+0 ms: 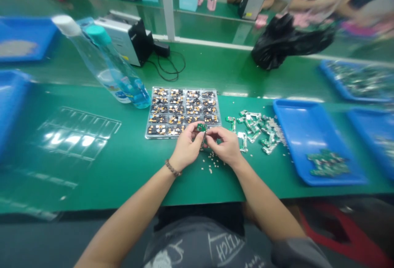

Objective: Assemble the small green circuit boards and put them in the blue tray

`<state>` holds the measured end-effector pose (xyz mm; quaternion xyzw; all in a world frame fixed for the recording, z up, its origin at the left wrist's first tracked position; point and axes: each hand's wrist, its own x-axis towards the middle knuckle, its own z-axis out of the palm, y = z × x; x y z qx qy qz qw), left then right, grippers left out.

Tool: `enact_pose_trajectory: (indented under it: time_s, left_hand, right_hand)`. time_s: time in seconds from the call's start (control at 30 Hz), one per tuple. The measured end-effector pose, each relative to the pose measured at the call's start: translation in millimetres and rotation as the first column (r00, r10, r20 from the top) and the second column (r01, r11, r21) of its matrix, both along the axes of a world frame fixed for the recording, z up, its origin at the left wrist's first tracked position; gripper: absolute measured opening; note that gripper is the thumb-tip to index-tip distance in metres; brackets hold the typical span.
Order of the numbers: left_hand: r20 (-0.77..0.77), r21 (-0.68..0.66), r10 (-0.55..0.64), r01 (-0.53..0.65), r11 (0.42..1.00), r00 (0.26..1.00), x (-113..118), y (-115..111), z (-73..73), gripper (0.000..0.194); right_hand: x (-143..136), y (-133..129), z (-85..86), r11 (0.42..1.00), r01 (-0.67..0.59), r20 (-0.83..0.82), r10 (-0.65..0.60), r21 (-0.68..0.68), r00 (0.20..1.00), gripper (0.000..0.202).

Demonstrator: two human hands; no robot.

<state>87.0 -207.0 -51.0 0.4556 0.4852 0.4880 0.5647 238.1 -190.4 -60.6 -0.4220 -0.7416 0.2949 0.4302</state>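
Between finger and thumb, my left hand (188,147) grips a small green circuit board (201,127), held up over the front edge of a clear compartment tray (147,133). The tray's cells hold many small black, orange and white parts. My right hand (225,145) is closed in a pinch beside the board's lower end; whatever lies between its fingertips is too small to make out. Tiny pale pieces (210,163) are scattered on the green table under my hands. To the right of my right hand lies a loose pile of green and silver circuit boards (255,126).
A blue tray (298,145) holding several boards stands at right, with more blue trays beyond. Two bottles (123,79) lean behind the compartment tray at left. An empty clear tray (76,136) lies left. A black bag (273,46) and boxy device (129,38) stand behind. People sit opposite.
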Motion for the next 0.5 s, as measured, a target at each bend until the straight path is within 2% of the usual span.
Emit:
enact_pose_trajectory:
  time_s: [0.13, 0.33, 0.5]
  left_hand:
    - [0.014, -0.020, -0.018, 0.018, 1.000, 1.000, -0.3, -0.1, 1.0, 0.033]
    - [0.063, -0.039, -0.009, 0.012, 0.999, 0.998, 0.9, -0.7, 3.4, 0.032]
    - [0.069, -0.012, 0.019, -0.018, 1.000, 0.997, 2.1, -1.2, 3.2, 0.030]
  right_hand:
    - [0.3, 0.6, -4.0, 0.997, -0.021, -0.059, 0.016, -0.074, 0.998, 0.010]
    - [-2.4, 1.2, -10.9, 0.974, -0.084, -0.245, 0.031, -0.208, 0.969, 0.008]
    - [-3.4, -0.3, -10.5, 0.966, -0.092, -0.264, 0.026, -0.240, 0.964, 0.009]
